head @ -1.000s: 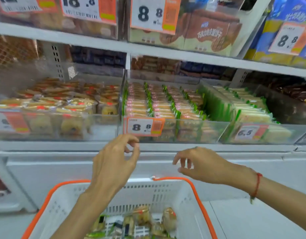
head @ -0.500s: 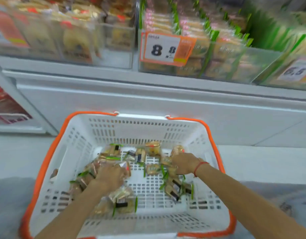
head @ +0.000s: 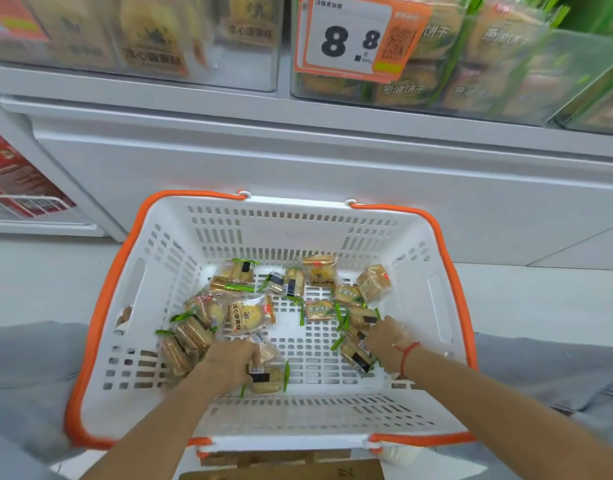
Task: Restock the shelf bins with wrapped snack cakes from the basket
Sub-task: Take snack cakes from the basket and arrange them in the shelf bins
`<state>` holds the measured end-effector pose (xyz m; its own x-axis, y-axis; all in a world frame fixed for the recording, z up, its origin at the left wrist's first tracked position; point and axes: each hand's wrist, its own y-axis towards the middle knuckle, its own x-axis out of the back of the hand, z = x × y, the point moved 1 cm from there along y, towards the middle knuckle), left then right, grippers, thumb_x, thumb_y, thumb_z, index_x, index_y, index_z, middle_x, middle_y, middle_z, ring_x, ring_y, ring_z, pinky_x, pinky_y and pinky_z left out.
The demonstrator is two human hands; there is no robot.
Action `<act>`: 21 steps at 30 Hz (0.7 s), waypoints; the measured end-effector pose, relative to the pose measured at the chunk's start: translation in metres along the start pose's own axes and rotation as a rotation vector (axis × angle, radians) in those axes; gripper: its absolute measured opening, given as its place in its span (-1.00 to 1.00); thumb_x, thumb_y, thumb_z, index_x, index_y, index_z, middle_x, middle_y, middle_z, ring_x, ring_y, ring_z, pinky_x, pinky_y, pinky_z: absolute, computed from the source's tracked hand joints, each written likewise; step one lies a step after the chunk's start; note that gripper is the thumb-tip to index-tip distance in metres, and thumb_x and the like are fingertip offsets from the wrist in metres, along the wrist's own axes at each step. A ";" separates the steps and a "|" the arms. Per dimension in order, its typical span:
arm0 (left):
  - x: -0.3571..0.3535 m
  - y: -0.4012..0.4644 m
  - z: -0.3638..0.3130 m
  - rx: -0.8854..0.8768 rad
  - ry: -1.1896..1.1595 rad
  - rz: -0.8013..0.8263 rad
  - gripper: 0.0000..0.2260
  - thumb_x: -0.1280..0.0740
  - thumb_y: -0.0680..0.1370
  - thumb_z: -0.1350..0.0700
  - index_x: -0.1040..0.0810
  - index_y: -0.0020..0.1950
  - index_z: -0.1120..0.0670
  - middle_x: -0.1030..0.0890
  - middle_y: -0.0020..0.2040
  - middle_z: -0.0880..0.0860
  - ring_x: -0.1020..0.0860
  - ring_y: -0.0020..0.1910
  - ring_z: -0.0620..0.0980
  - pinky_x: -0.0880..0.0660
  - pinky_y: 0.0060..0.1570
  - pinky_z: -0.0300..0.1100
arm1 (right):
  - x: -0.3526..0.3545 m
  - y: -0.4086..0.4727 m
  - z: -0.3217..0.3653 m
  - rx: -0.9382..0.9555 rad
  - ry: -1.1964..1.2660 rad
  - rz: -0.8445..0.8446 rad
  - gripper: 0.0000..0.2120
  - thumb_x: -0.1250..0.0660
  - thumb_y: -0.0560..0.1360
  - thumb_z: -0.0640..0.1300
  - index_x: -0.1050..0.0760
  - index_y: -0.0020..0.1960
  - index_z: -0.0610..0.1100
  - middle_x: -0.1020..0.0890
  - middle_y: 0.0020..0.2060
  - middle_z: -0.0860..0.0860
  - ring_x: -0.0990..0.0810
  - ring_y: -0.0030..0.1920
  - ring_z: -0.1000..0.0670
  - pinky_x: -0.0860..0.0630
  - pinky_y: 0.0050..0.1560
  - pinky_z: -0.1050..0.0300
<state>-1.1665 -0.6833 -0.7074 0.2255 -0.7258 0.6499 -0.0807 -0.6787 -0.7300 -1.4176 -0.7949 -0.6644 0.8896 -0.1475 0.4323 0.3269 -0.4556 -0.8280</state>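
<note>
The white basket (head: 416, 258) with an orange rim sits below me and holds several wrapped snack cakes. Some, like the yellow snack cake (head: 251, 315), have red-edged wrappers. Others, like the biscuit pack (head: 319, 310), have green-edged ones. My left hand (head: 230, 362) is down in the near-left part, fingers curled over a wrapped cake with a black label (head: 267, 379). My right hand (head: 388, 341), with a red string at the wrist, reaches into the right side. Its fingers curl onto a green-edged pack (head: 355, 356). Clear shelf bins (head: 526, 81) stand above.
An orange price tag reading 8.8 (head: 350, 36) hangs on the right bin. The left bin (head: 152, 39) holds yellow cakes. A white cabinet front (head: 298, 161) stands behind the basket. A cardboard box (head: 281, 465) lies under the basket's near edge. Grey cloth (head: 28, 375) flanks it.
Both hands dropped from the shelf front into the basket, and my view tilted down. Over the last half second they settled onto packs nearer me.
</note>
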 end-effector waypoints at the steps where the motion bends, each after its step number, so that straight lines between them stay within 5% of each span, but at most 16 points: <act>1: 0.002 -0.001 -0.002 0.006 -0.012 0.002 -0.75 -0.33 0.54 0.06 -0.45 0.22 -0.06 -0.52 0.23 -0.06 -0.48 0.21 -0.05 -0.39 0.12 -0.16 | 0.004 -0.004 -0.004 0.008 0.025 0.001 -0.76 -0.22 0.58 -0.21 -0.48 0.24 -0.14 -0.58 -0.01 -0.03 -0.55 0.15 -0.07 -0.40 0.08 0.09; 4: 0.019 -0.002 -0.005 0.027 -0.144 -0.023 -0.74 -0.28 0.57 0.09 -0.49 0.26 -0.05 -0.52 0.26 -0.09 -0.49 0.22 -0.07 -0.43 0.17 -0.19 | 0.029 -0.021 -0.027 0.020 0.411 -0.086 -0.82 -0.26 0.55 -0.03 -0.43 0.06 -0.13 -0.58 0.05 -0.10 -0.56 0.07 -0.09 -0.47 0.10 0.08; 6: 0.045 0.000 -0.010 -0.005 -0.370 -0.067 -0.73 -0.29 0.59 0.07 -0.50 0.29 0.00 -0.53 0.27 -0.04 -0.50 0.21 -0.05 -0.44 0.18 -0.21 | 0.047 -0.028 -0.051 0.028 0.878 -0.076 -0.59 -0.30 0.51 0.15 -0.52 0.03 -0.23 -0.59 0.03 -0.14 -0.57 0.04 -0.11 -0.50 0.03 0.14; 10: 0.121 -0.022 -0.037 -0.179 -0.887 -0.218 -0.73 -0.29 0.60 0.10 -0.49 0.29 0.05 -0.52 0.17 -0.04 -0.49 0.17 -0.06 -0.42 -0.09 -0.46 | 0.080 -0.046 -0.092 0.106 1.649 -0.202 -0.83 -0.28 0.54 -0.11 -0.49 -0.16 -0.19 -0.52 -0.13 -0.11 -0.51 -0.13 -0.04 -0.42 0.02 0.12; 12: 0.153 -0.039 -0.049 -0.260 -0.943 -0.290 -0.68 -0.28 0.60 0.06 -0.43 0.36 0.00 -0.49 0.19 -0.11 -0.47 0.20 -0.11 -0.38 -0.13 -0.50 | 0.090 -0.054 -0.107 0.217 1.890 -0.194 -0.83 -0.23 0.56 -0.12 -0.50 -0.03 -0.22 -0.61 0.01 -0.13 -0.59 -0.07 -0.05 -0.47 0.09 0.09; 15: 0.185 -0.062 -0.061 -0.348 -0.975 -0.359 -0.64 -0.27 0.60 0.00 -0.35 0.39 -0.07 -0.46 0.22 -0.17 -0.48 0.10 -0.25 -0.40 -0.18 -0.52 | 0.105 -0.068 -0.126 0.411 2.015 -0.113 -0.47 -0.21 0.54 -0.01 -0.28 0.41 -0.27 -0.45 0.31 -0.31 -0.55 0.12 -0.17 -0.43 0.21 0.01; 18: 0.201 -0.079 -0.072 -0.410 -1.053 -0.460 -0.72 -0.30 0.56 -0.04 -0.48 0.27 -0.10 -0.56 0.13 -0.20 -0.54 0.03 -0.31 -0.47 -0.05 -0.45 | 0.124 -0.091 -0.136 0.533 2.005 -0.066 -0.53 -0.10 0.62 -0.04 -0.19 0.48 -0.18 -0.52 0.26 -0.28 -0.52 0.23 -0.23 -0.38 0.32 -0.04; 21: 0.208 -0.088 -0.081 -0.444 -1.127 -0.495 -0.82 -0.35 0.52 0.00 -0.57 0.12 -0.09 -0.64 -0.02 -0.15 -0.59 -0.12 -0.33 -0.48 -0.12 -0.43 | 0.134 -0.119 -0.140 0.540 1.981 -0.089 -0.60 -0.06 0.64 -0.04 -0.32 0.41 -0.20 -0.59 0.20 -0.21 -0.56 0.22 -0.20 -0.43 0.30 0.00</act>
<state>-1.1911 -0.7837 -0.4915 0.9896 -0.0448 0.1366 -0.0176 -0.9808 -0.1942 -1.3819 -0.8836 -0.4581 -0.4929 -0.8614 -0.1225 0.7117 -0.3182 -0.6263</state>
